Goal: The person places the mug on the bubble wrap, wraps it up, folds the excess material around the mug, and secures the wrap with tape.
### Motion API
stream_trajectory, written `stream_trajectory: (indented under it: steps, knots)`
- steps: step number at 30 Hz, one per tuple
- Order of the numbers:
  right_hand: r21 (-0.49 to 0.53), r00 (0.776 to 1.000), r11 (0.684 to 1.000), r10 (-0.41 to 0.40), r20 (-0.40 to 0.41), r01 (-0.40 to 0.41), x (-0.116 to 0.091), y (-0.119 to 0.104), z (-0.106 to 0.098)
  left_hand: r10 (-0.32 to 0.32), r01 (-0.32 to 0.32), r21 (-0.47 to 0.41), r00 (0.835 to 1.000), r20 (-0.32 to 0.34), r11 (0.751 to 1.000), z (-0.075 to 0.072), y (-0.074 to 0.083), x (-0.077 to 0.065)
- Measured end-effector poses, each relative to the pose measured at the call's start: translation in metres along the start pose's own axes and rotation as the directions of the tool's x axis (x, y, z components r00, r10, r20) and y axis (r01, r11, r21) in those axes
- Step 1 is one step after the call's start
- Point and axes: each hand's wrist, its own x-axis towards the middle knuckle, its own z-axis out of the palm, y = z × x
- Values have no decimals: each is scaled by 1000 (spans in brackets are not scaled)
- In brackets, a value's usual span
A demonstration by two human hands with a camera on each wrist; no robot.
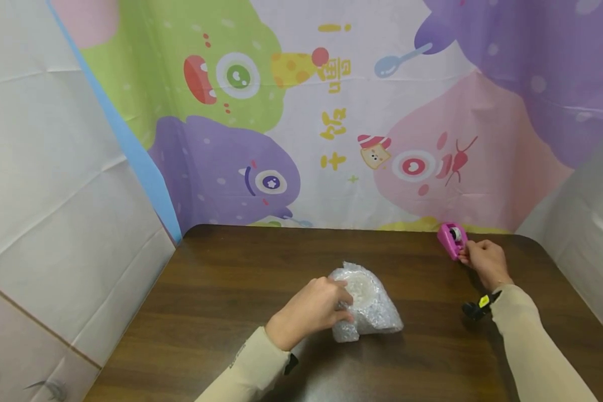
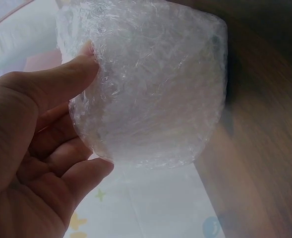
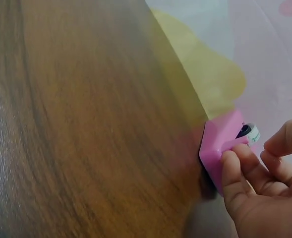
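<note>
A cup-shaped object wrapped in bubble wrap (image 1: 374, 304) sits on the wooden table, its round end facing up in the head view. My left hand (image 1: 314, 307) grips it from the left, thumb and fingers curled on the wrap. Up close, the left wrist view shows the bubble wrap (image 2: 155, 89) filling much of the picture. Toward the table's far right edge stands a pink tape dispenser (image 1: 450, 240) with a small tape roll in it. My right hand (image 1: 486, 261) has its fingertips pinched at the dispenser's near end. A strip of tape between the fingers cannot be made out.
The dark wooden table (image 1: 221, 279) ends at a printed cartoon curtain (image 1: 311, 134) behind it. White panels (image 1: 55, 167) stand along the left and right. A black wrist strap (image 1: 477, 307) sits on the right forearm.
</note>
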Motion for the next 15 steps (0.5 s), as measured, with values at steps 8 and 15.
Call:
stream_trajectory:
  steps: [8, 15]
  knots:
    - [-66, 1000, 998, -17, -24, 15, 0, 3, -1, -6, 6, -5, 1000, 4, 1000, 0, 0, 0]
    - [-61, 1000, 998, -19, -8, 19, -2, 3, 1, -2, 2, -1, 1000, 1, 1000, 0, 0, 0]
